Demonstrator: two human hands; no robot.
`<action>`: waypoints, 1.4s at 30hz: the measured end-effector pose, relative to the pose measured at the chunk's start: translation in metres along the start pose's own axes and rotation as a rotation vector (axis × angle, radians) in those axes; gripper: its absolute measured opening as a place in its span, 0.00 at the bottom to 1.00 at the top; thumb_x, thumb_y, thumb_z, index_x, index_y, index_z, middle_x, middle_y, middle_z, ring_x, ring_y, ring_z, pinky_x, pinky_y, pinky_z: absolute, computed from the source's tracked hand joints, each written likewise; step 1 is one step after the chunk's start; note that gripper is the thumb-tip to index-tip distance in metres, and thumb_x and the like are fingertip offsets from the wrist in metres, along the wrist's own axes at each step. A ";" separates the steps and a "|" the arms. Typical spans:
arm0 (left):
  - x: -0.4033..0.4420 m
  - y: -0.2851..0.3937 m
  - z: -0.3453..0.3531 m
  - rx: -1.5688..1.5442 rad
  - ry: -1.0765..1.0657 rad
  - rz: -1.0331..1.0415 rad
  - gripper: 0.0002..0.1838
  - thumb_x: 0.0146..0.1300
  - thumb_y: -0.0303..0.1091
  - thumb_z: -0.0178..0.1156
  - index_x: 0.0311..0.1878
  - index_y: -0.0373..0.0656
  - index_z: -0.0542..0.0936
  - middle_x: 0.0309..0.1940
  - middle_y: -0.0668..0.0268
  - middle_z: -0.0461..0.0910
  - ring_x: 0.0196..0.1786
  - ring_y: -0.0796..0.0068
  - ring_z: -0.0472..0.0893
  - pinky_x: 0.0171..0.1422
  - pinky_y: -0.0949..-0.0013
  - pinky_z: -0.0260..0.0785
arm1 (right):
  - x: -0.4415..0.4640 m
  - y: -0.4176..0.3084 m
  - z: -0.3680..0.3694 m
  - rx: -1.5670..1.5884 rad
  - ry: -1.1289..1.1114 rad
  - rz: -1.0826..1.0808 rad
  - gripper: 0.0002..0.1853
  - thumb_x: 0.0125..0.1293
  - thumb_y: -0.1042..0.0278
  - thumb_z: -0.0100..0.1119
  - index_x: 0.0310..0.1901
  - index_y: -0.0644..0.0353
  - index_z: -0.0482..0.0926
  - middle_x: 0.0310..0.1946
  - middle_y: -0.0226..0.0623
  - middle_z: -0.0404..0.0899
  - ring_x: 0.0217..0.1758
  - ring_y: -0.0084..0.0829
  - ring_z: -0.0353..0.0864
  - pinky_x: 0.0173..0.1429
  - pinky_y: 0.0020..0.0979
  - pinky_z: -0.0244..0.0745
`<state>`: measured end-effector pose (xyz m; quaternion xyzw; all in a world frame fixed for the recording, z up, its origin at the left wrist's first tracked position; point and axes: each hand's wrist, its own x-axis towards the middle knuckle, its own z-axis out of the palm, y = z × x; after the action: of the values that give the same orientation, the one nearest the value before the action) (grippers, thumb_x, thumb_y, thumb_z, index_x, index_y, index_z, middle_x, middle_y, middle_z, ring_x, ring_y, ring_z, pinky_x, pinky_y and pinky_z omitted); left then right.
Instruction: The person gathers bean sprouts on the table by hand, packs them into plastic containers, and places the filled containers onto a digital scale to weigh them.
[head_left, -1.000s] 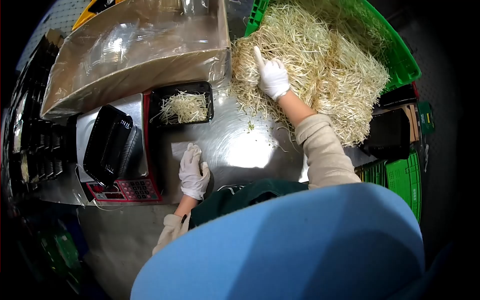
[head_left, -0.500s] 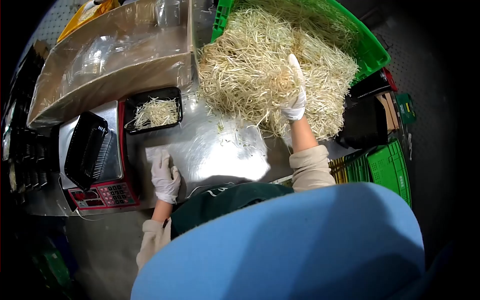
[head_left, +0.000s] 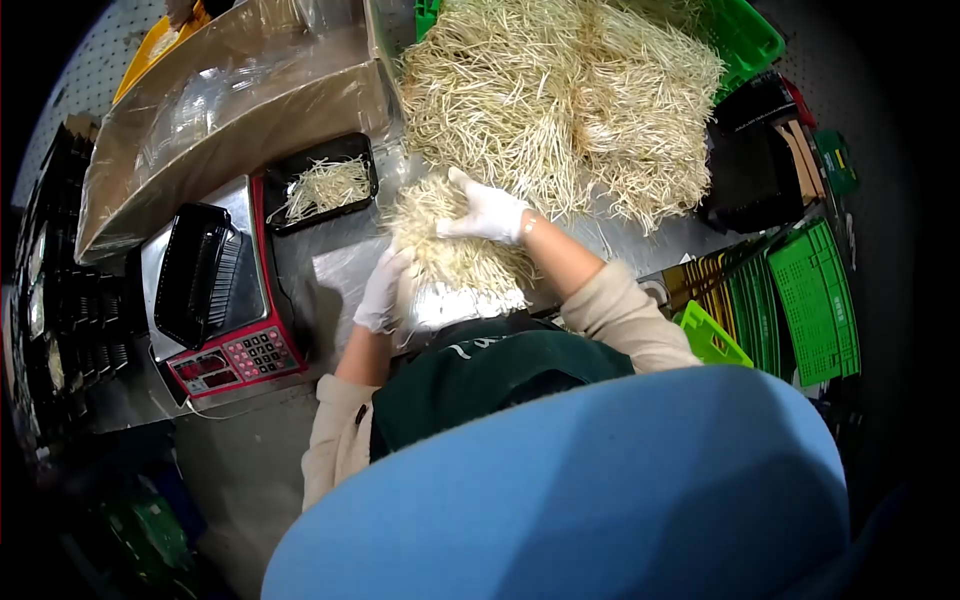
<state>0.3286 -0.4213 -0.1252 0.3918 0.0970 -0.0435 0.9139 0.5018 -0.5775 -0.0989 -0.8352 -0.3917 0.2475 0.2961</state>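
A bunch of bean sprouts [head_left: 460,255] is held between my two white-gloved hands above the metal table [head_left: 345,275]. My left hand [head_left: 384,285] presses against the bunch's left side, its fingertips partly hidden by the sprouts. From the upper right, my right hand [head_left: 487,212] grips the bunch with thumb and fingers around it. Behind them lies the large sprout pile [head_left: 560,100], spilling from a green crate [head_left: 745,45]. A black tray with some sprouts [head_left: 322,185] sits left of my hands. An empty black tray [head_left: 197,275] rests on the red scale [head_left: 258,290].
A plastic-lined cardboard box [head_left: 240,120] stands at the upper left. Stacked black trays [head_left: 85,310] line the left edge. Black containers [head_left: 755,170] and green crates [head_left: 815,300] are at the right, with a yellow crate [head_left: 160,45] at the top left.
My right hand has moved from the pile toward me and left, bringing a bunch of sprouts. My left hand has lifted from the table onto the bunch. The view has shifted.
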 end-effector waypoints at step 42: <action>-0.108 -0.002 -0.052 1.868 0.813 0.111 0.54 0.54 0.64 0.59 0.75 0.42 0.49 0.73 0.47 0.47 0.73 0.40 0.50 0.74 0.46 0.43 | -0.109 -0.005 0.041 -0.617 0.188 -0.082 0.53 0.49 0.31 0.59 0.73 0.54 0.54 0.72 0.45 0.55 0.74 0.50 0.52 0.76 0.50 0.38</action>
<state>0.2154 -0.3850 -0.1391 0.9373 0.3091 0.0770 0.1418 0.4106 -0.6499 -0.1046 -0.8883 -0.4526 0.0268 0.0738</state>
